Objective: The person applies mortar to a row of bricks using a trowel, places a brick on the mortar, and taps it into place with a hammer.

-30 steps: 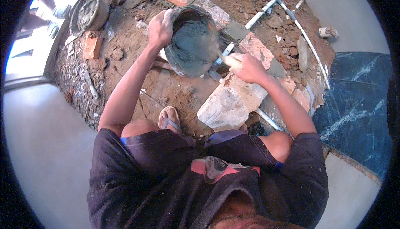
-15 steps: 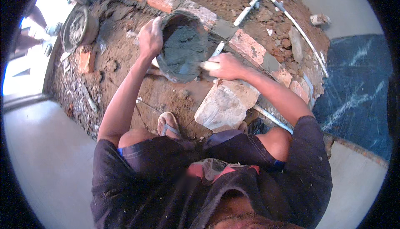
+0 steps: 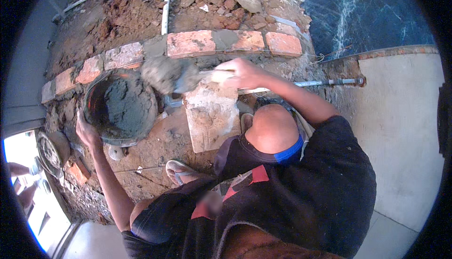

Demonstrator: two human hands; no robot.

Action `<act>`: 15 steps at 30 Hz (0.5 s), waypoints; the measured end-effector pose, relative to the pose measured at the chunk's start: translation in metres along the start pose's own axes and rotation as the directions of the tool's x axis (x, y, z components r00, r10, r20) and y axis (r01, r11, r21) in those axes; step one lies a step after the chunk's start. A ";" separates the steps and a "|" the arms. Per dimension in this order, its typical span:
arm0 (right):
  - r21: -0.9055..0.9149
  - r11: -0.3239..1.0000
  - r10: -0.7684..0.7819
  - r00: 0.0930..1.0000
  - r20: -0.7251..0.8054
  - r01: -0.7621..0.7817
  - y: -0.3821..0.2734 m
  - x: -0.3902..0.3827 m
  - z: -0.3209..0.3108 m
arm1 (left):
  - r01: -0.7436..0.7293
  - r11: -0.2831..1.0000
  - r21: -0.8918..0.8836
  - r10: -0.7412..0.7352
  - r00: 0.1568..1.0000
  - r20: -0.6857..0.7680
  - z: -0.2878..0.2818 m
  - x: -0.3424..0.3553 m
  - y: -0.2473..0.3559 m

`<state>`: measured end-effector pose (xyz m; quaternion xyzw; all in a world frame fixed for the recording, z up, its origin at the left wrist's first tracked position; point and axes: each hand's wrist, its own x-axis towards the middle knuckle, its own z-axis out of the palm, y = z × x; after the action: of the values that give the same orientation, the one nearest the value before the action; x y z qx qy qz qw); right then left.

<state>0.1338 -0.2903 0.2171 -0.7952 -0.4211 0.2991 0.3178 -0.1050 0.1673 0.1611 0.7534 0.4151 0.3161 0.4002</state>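
My left hand (image 3: 87, 132) grips the near-left rim of a dark round bucket (image 3: 97, 102), which stands tilted on the dirt. Wet grey mortar (image 3: 128, 107) fills much of it. In my right hand (image 3: 242, 74) is the pale handle of a trowel (image 3: 189, 79). A thick lump of mortar (image 3: 162, 74) sits on its blade, out past the bucket's right rim and close to a row of red bricks (image 3: 190, 43). Grey mortar fills joints between several of these bricks. Below the trowel lies a large pale block (image 3: 212, 120).
White pipes (image 3: 165, 11) cross the broken soil behind the bricks, and another pipe (image 3: 325, 82) runs along the right. A second bucket (image 3: 55, 151) and a loose brick (image 3: 79, 172) are at the left. Another person's limbs (image 3: 23, 197) show at the left edge.
My right hand has brought the trowel out of the bucket and rightward, carrying mortar. The left hand stays on the rim. The whole view has turned toward the brick row's right end.
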 end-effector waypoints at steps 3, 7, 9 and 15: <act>0.148 0.930 0.349 0.935 -0.062 -0.337 0.014 -0.064 -0.032 | 0.154 0.985 -0.074 -0.153 0.988 0.018 -0.007 0.005 -0.004; -0.028 0.908 0.378 0.845 -0.378 -0.419 0.054 -0.131 -0.067 | 0.186 0.980 -0.069 -0.184 0.983 0.025 -0.029 0.014 -0.032; -0.159 0.851 0.353 0.769 -0.532 -0.501 0.081 -0.159 -0.079 | 0.174 0.985 0.002 -0.174 0.984 0.028 -0.038 0.019 -0.051; -0.371 0.528 0.281 0.569 -0.773 -0.764 0.150 -0.175 -0.082 | 0.523 0.765 -0.375 -0.518 0.846 0.123 -0.059 0.021 -0.071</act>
<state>0.1852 -0.5276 0.1908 -0.9935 -0.0860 -0.0731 0.0120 -0.1694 0.2293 0.1311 0.5141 0.5327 0.2649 0.6179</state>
